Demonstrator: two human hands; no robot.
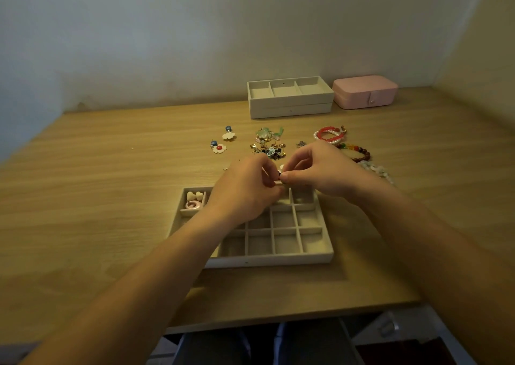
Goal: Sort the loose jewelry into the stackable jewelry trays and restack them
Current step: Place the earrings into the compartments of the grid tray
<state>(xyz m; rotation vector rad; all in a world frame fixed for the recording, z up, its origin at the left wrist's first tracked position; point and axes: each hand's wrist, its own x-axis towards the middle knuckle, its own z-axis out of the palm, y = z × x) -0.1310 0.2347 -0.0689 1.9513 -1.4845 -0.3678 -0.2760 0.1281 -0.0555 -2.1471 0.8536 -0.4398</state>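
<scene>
Arms span wooden table backed by pale wall.

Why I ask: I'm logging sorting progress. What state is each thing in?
Grid tray: unstacked, mostly empty, few pieces in far-left corner.
Stacked trays: two stacked, top compartments empty.
Pink case: closed.
Loose jewelry: unsorted on the table.
Left hand: pinches a small piece.
Right hand: pinches the same piece.

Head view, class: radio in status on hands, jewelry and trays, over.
Left hand and right hand both pinch small piece over grid tray. Far-left compartment holds hearts; loose jewelry lies beyond. Left arm covers part of tray.
</scene>
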